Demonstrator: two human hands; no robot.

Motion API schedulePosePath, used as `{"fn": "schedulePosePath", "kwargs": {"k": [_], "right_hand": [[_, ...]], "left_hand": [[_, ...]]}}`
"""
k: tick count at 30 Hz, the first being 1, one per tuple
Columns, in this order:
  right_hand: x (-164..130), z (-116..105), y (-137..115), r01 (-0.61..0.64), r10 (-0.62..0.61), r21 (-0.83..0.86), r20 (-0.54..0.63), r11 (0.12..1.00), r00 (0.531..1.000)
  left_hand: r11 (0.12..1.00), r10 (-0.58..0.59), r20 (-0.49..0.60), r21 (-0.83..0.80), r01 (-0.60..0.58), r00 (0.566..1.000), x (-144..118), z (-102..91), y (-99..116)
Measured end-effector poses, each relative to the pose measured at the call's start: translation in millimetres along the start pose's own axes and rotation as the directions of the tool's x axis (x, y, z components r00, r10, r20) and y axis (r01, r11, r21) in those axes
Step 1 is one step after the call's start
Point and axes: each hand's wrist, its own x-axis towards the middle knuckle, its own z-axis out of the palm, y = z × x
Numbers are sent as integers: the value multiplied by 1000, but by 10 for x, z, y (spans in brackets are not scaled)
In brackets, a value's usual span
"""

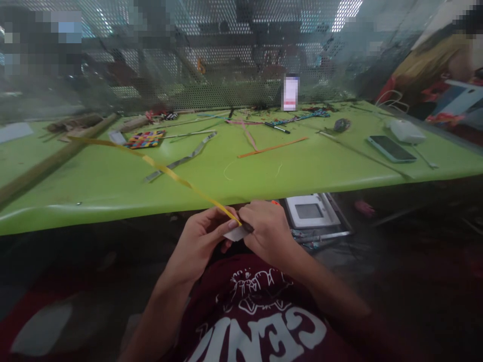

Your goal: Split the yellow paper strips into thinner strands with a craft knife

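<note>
A long, thin yellow strip (175,176) runs from my fingers out over the table and ends at the far left. My left hand (202,236) pinches its near end between thumb and fingers, in front of the table edge. Pressed close beside it, my right hand (266,229) is closed around a small dark object (247,227), mostly covered by the fingers; I cannot tell its kind. A white piece (236,234), like paper or cloth, shows beneath the strip's end between both hands.
On the green table (188,196) lie a grey strip (184,160), an orange strip (271,147), a pen (277,127), a colourful woven piece (145,139), a wooden pole (56,156) and a phone (391,149). A lit phone (290,93) leans against the perforated screen (226,75).
</note>
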Motion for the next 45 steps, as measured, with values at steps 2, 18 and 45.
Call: {"fn": "schedulePosePath", "kwargs": {"k": [2, 18, 45], "right_hand": [[1, 0, -3, -4, 4, -6, -4, 1000, 1000], [-1, -15, -18, -23, 22, 6, 62, 1000, 998], [1, 59, -39, -59, 64, -48, 97, 997, 993]], "left_hand": [[1000, 2, -2, 4, -2, 1000, 2, -2, -7], [1000, -4, -23, 17, 4, 1000, -29, -9, -5], [996, 52, -61, 71, -48, 997, -44, -3, -32]]}}
